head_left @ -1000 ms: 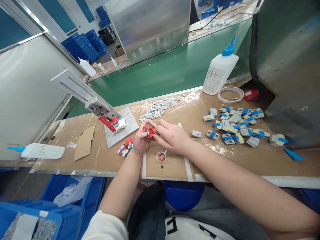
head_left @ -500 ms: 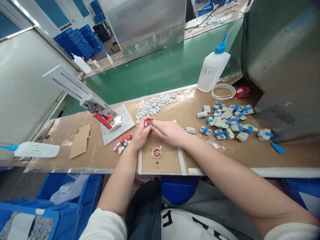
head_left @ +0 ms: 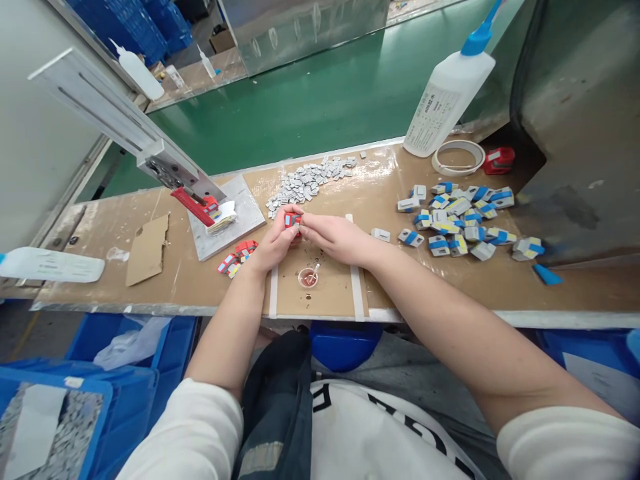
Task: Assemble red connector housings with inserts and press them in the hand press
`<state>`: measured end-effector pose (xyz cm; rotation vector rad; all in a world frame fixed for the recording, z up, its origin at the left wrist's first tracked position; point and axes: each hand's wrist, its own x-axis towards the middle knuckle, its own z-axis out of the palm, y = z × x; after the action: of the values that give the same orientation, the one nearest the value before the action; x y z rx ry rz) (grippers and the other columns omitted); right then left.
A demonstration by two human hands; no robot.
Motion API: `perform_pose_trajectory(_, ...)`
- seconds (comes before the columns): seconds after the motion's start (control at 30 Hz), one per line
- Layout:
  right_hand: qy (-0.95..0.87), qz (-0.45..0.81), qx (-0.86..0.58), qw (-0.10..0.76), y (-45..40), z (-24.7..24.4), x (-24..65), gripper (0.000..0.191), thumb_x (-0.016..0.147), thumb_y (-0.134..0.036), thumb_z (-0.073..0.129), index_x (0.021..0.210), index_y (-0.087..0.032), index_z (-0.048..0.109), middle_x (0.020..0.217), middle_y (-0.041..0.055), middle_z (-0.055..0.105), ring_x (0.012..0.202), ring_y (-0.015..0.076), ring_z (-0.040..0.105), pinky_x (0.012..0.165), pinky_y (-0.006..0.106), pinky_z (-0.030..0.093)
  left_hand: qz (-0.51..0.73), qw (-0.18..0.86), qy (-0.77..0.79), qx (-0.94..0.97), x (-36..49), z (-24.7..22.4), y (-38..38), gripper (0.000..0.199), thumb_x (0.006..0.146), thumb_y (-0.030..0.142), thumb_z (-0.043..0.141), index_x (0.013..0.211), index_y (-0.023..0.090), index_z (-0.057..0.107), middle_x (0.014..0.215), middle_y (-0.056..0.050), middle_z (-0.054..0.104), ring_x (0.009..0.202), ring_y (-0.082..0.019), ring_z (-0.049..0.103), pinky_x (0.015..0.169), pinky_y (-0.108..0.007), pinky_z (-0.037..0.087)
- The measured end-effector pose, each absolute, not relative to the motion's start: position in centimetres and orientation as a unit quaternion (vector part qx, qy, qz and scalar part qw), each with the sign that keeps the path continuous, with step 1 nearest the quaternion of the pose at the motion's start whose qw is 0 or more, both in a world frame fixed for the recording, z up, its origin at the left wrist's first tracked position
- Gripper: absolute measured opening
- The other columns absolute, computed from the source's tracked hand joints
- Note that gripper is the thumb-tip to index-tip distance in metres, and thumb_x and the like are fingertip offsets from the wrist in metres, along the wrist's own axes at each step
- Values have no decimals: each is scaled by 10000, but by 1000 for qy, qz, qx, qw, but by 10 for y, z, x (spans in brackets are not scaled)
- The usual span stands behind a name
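Observation:
Over the middle of the bench my left hand point(head_left: 275, 241) and my right hand point(head_left: 333, 237) meet around a small red toy vehicle piece point(head_left: 293, 219) with light blue windows. The fingers of both hands close on it and hide most of it. Just left of my left wrist lie several similar red pieces point(head_left: 237, 259). Below my hands stands a small clear cup point(head_left: 308, 277) of reddish liquid with a thin white stick in it. Beyond my fingertips spreads a pile of small grey pieces point(head_left: 305, 181).
A lever press point(head_left: 195, 207) on a metal plate stands at left, beside cardboard point(head_left: 148, 250) and a white bottle point(head_left: 55, 265). To the right are grey, blue and yellow blocks point(head_left: 457, 220), a tall bottle point(head_left: 445, 100), a tape roll point(head_left: 459, 157) and a metal wall point(head_left: 585, 147).
The camera view has tilted down and moved closer, so the bench appears higher in the picture. Both hands stay together on the red piece, with only slight finger movement.

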<state>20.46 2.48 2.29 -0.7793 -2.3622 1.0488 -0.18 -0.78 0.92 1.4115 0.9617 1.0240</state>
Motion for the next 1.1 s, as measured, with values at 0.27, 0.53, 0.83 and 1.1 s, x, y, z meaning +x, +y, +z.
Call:
perform_pose_trajectory(0.27, -841, 402, -279, 232, 22, 20, 202, 263, 1097, -382, 357, 976, -229, 533, 952, 54, 660, 818, 219, 571, 769, 314, 393, 427, 490, 396, 648, -3, 8, -9, 416, 1014, 580, 636, 1230, 247, 507, 908, -7, 490, 695, -134, 458, 636, -258, 419)
perform_pose_trajectory(0.53, -848, 371, -288, 244, 20, 24, 202, 250, 1095, -347, 353, 969, -226, 532, 931, 55, 657, 781, 213, 559, 736, 313, 382, 452, 483, 388, 642, 2, 5, -6, 443, 990, 587, 666, 1219, 243, 507, 903, -1, 487, 707, -134, 472, 653, -263, 432)
perform_pose_trajectory(0.83, -738, 428, -311, 419, 10, 30, 192, 247, 1045, -321, 485, 1026, -199, 699, 1022, 75, 701, 948, 215, 635, 889, 360, 500, 509, 541, 426, 517, 4, 9, -3, 410, 848, 471, 706, 1146, 264, 515, 931, -3, 521, 750, -156, 545, 658, -259, 452)
perform_pose_trajectory(1.1, -585, 644, -286, 402, -1, 27, 184, 395, 931, -290, 564, 1251, -223, 785, 1151, 78, 635, 688, 126, 558, 654, 342, 552, 570, 432, 402, 572, 9, 17, -6, 373, 952, 500, 692, 1169, 284, 480, 985, -6, 571, 755, -137, 536, 723, -274, 464)
